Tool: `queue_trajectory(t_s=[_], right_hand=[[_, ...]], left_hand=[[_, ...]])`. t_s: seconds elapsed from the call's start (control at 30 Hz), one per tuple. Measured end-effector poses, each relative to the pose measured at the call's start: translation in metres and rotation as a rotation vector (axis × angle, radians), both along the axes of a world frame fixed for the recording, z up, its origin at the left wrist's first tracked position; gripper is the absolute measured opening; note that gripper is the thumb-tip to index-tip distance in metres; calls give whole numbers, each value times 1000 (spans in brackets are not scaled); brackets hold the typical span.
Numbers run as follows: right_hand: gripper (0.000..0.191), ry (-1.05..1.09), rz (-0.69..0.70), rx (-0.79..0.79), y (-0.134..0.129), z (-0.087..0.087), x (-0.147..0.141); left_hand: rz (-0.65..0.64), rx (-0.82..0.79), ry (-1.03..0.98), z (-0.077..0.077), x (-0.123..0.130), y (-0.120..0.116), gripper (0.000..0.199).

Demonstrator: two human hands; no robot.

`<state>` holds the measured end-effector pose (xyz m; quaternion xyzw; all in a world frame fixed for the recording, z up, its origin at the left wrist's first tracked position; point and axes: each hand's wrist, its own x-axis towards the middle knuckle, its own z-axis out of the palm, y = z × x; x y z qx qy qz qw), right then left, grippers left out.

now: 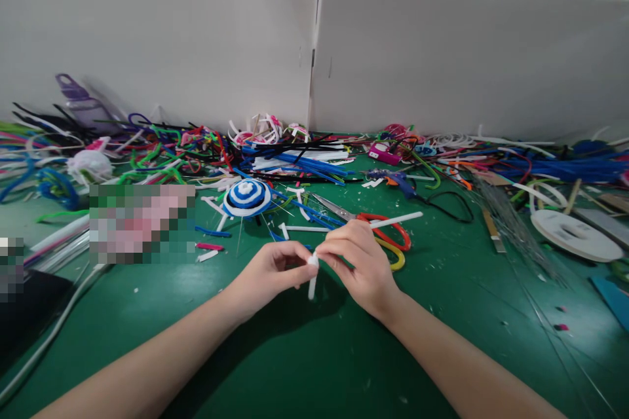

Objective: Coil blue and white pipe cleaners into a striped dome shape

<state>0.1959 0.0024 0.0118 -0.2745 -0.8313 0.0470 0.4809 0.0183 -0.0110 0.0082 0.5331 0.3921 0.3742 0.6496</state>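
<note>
Between my fingertips is a short white pipe cleaner (312, 285), its lower end hanging down over the green table. My left hand (278, 268) pinches it from the left. My right hand (361, 265) closes thumb and fingers on its top end, hiding part of it. Just behind my right hand lie scissors (403, 232) with red and yellow handles, blades pointing to the back left. A longer white pipe cleaner (304, 229) lies behind my hands. Farther back sits a blue-and-white spiral disc (247, 196) with thin wires sticking out below it.
Bundles of blue pipe cleaners (304, 167) and colourful scraps line the white partition (162, 33). A glue gun (400, 183) with a black cord lies behind the scissors. A white spool (572, 236), thin wires (521, 229) and a cutter (493, 230) are at right; a purple-capped bottle (83, 101) stands back left.
</note>
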Motion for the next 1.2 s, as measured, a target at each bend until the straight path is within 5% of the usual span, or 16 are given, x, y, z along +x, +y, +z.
queue_trajectory(t_s=[0.6,0.77,1.0,1.2], right_hand=[[8,54,52,-101,-8,-3,-7],[16,149,-69,-220,-15,-5,-14],[25,231,108,-266,-15,-2,-19],[23,325,110,-373,-16,-5,-21]], left_hand=[[-93,-71,-145,-6,-1,-3,23],[6,-58,-323,-5,1,-5,24],[164,-17,-434,-6,3,-6,23],[222,23,-371,-7,9,-9,22]])
